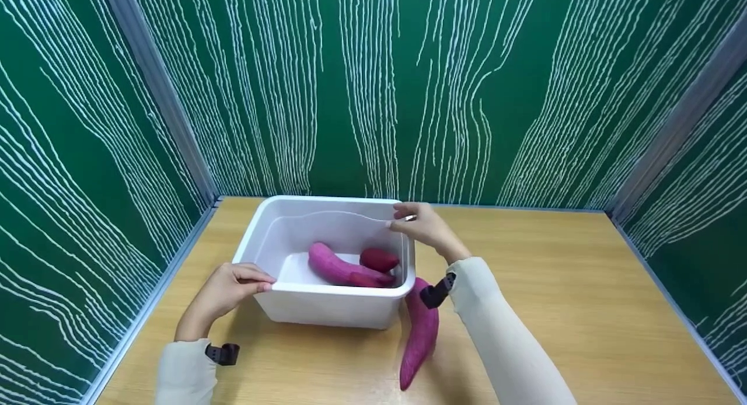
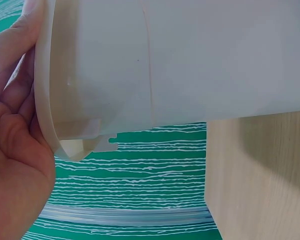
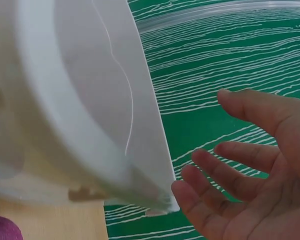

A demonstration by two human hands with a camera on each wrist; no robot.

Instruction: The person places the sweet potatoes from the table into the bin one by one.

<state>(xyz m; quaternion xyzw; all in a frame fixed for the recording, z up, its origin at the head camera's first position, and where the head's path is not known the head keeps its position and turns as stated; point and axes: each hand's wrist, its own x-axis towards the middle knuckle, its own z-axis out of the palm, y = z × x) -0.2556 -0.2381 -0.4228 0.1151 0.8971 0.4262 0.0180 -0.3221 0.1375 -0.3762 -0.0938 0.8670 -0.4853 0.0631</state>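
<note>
A white plastic bin (image 1: 327, 306) stands on the table, slightly tilted in the head view. My left hand (image 1: 224, 289) pinches its near left rim between thumb and fingers; the left wrist view shows that hand (image 2: 17, 150) against the rim. At the far right corner is my right hand (image 1: 429, 227), its fingers spread and loosely bent beside the rim. In the right wrist view this hand (image 3: 250, 185) holds nothing. Inside the bin lie a long pinkish-purple sweet potato (image 1: 332, 265), a dark red rounded piece (image 1: 378, 259) and a red one (image 1: 363, 280), partly hidden.
On the table (image 1: 560, 300), right of the bin, lies a long curved purple sweet potato (image 1: 421, 335), partly beneath my right wrist. Green panels (image 1: 367, 90) with wavy white lines enclose the back and sides, joined by grey metal posts (image 1: 157, 84).
</note>
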